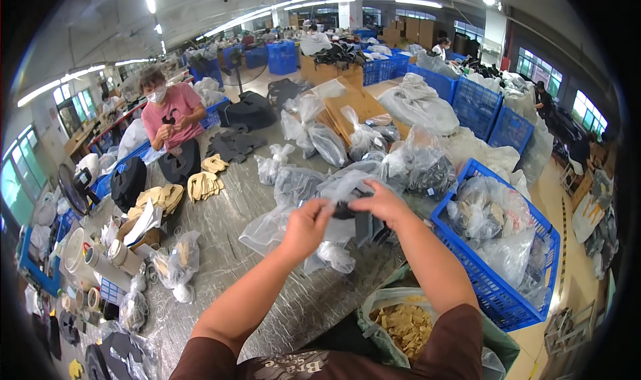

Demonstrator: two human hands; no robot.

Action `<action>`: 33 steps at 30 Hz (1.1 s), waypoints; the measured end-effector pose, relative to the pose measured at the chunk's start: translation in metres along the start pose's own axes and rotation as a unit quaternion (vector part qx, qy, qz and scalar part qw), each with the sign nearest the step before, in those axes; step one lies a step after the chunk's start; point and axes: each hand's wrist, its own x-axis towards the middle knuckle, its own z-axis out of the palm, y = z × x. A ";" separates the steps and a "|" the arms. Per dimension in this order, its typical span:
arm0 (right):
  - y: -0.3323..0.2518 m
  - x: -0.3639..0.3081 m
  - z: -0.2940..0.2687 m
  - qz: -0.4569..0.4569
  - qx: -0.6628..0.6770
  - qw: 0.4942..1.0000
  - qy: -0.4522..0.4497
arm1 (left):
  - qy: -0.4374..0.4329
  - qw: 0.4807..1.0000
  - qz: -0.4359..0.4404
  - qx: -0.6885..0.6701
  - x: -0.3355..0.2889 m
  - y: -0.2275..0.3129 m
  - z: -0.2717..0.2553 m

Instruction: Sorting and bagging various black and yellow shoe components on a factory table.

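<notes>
Both my hands are at a clear plastic bag (350, 181) over the table in front of me. My left hand (308, 226) is closed in a pinch on the bag's near left edge. My right hand (380, 205) grips the bag's other side, its thumb and fingers curled around the plastic. Something dark shows at the bag's mouth between them, partly hidden. Just below my right hand stand dark grey flat pieces (367, 228); I cannot tell whether they are inside the bag. A knotted clear bag (334, 256) lies below my hands.
Several tied bags (310, 136) crowd the table's far side. At right stands a blue crate (497, 300) of bagged pieces; near me, a sack of tan scraps (404, 323). Tan pieces (205, 186) lie at left. A masked co-worker (175, 109) handles a dark piece across the table.
</notes>
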 end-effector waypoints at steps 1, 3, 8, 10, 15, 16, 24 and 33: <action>-0.005 0.001 -0.005 0.067 0.133 0.988 -0.038 | -0.041 0.989 0.092 0.107 -0.004 -0.002 0.002; -0.010 0.003 0.002 0.137 0.294 0.941 -0.095 | -0.037 0.999 0.008 0.030 -0.004 0.001 0.002; -0.006 0.013 0.023 0.195 0.293 0.927 -0.131 | 0.027 0.908 -0.155 -0.389 0.022 0.015 -0.018; 0.001 0.018 0.018 0.203 0.278 0.931 -0.119 | 0.052 0.893 -0.164 -0.416 0.025 0.019 -0.020; 0.005 0.030 0.015 -0.011 0.133 0.990 0.046 | 0.037 0.884 -0.164 -0.437 0.024 0.005 -0.018; 0.002 0.033 0.008 -0.074 0.053 0.993 0.076 | 0.038 0.884 -0.165 -0.437 0.026 0.002 -0.017; -0.021 0.076 -0.047 -0.015 -0.429 0.895 0.123 | 0.019 0.904 -0.209 -0.371 0.035 0.037 0.019; -0.099 0.044 -0.078 0.033 -0.503 0.858 -0.096 | 0.043 0.884 -0.205 -0.417 0.056 0.023 -0.012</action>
